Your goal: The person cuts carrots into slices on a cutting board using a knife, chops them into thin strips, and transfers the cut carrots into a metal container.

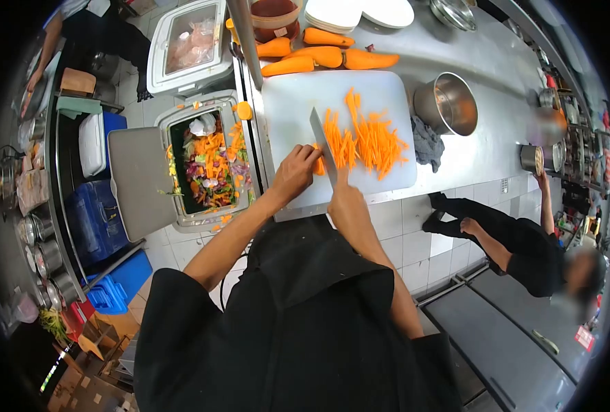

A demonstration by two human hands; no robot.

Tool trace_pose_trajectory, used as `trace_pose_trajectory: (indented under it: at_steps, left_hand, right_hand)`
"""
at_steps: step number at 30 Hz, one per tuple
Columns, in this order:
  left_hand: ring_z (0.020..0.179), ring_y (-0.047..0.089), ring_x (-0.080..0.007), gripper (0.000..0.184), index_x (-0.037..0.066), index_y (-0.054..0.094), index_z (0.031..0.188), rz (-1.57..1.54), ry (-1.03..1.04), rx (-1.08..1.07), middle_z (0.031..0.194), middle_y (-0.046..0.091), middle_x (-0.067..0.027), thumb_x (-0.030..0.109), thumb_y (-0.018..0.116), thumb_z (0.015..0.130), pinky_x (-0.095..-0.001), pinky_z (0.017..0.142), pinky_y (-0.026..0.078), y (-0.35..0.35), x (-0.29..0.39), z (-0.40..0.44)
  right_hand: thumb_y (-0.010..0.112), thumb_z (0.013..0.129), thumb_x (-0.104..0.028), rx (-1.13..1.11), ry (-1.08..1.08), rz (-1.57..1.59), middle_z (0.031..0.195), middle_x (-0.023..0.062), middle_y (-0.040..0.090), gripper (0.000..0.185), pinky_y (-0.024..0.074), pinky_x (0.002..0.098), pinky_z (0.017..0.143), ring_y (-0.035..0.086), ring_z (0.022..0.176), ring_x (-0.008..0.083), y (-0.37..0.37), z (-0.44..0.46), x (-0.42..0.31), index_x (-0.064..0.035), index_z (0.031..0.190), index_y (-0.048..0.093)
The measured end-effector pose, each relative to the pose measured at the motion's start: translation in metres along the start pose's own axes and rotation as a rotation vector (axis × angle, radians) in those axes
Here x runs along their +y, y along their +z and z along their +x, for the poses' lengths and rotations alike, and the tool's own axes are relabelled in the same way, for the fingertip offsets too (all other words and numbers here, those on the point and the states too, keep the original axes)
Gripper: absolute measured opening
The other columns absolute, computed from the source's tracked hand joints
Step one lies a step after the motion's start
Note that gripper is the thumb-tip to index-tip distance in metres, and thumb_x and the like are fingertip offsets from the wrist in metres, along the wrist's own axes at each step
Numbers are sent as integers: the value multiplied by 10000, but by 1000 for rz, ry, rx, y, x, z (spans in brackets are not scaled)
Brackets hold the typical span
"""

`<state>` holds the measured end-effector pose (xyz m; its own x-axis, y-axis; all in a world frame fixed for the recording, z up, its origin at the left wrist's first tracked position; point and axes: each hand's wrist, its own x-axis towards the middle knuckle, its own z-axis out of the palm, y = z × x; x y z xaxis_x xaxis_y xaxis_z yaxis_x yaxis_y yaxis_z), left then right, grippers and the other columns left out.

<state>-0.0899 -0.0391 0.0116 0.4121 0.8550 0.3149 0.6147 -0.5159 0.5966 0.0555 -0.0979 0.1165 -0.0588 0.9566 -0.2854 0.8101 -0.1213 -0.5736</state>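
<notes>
A white cutting board (291, 96) lies on the steel counter. My right hand (346, 200) is closed round the handle of a knife (323, 141), whose blade points away from me across the board. Left of the blade, my left hand (295, 172) has its fingers bent and pressed on an orange carrot piece (318, 162), close to the blade. Thin carrot strips (377, 145) are heaped right of the knife. Beyond the board's far edge lie several whole carrots (370, 60).
An open bin of scraps (212, 165) stands left of the counter. Right of the board are a dark cloth (426, 143) and a steel pot (446, 103). White plates (387, 12) sit at the back. A co-worker (524, 254) is at the far right, another person (102, 31) upper left.
</notes>
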Motion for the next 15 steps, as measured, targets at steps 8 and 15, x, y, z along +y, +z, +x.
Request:
trace_pose_trajectory:
  at_steps: [8, 15]
  left_hand:
    - [988, 581, -342, 360, 9, 588, 1123, -27, 25, -10, 1035, 591, -148, 22, 656, 769, -425, 837, 513, -2, -8, -7]
    - [966, 631, -342, 238, 32, 662, 1041, -2, -97, 153, 1049, 612, -171, -47, 626, 819, -403, 818, 526, -1, -6, -14]
  right_hand:
    - [487, 850, -13, 22, 34, -3, 811, 302, 656, 416, 482, 609, 657, 644, 740, 500, 54, 13, 39, -14, 1252, 379]
    - [494, 830, 9, 67, -20, 43, 807, 316, 635, 424, 511, 575, 625, 637, 715, 491, 53, 7, 40, 40, 1234, 369]
